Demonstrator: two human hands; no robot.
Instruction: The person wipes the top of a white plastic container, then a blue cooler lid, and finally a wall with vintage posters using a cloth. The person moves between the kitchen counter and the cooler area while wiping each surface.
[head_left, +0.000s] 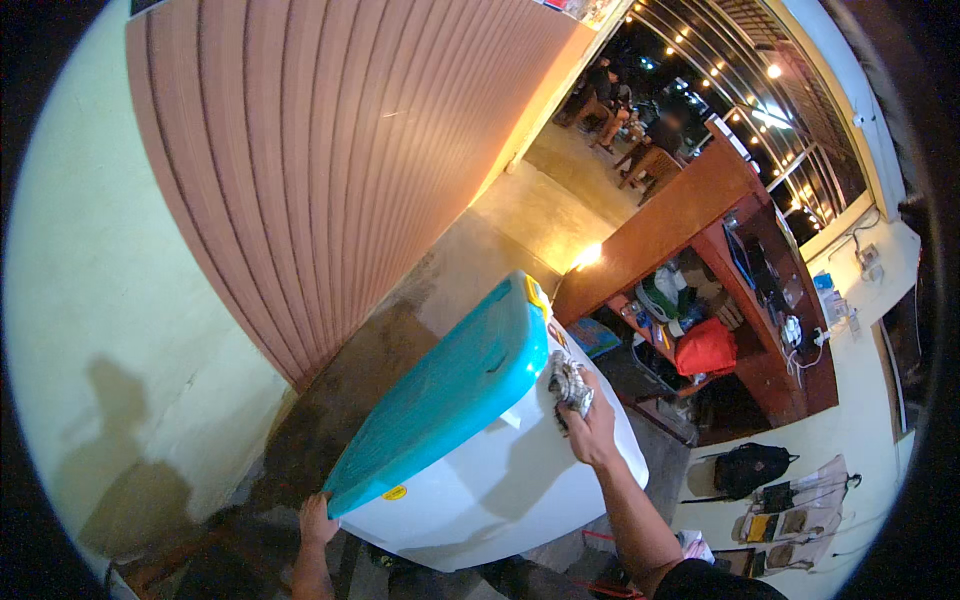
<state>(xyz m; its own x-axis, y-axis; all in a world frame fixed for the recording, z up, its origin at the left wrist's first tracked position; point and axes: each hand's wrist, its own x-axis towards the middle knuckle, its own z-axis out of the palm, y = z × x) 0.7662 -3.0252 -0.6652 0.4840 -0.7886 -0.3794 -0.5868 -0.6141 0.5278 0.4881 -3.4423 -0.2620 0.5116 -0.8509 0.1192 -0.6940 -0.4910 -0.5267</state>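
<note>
In front of me stands a large white cooler box with a teal lid. A yellow latch sits at the lid's far end, and a round yellow sticker is on the white side. My left hand grips the lid's near left corner, its fingers partly hidden behind the edge. Bunched in my right hand is a crumpled black-and-white cloth, against the white side just below the lid.
A brown ribbed folding door runs along the left. Right of the box, a wooden counter has shelves with a red cloth bundle. A black bag hangs on the wall. People sit on chairs beyond the doorway.
</note>
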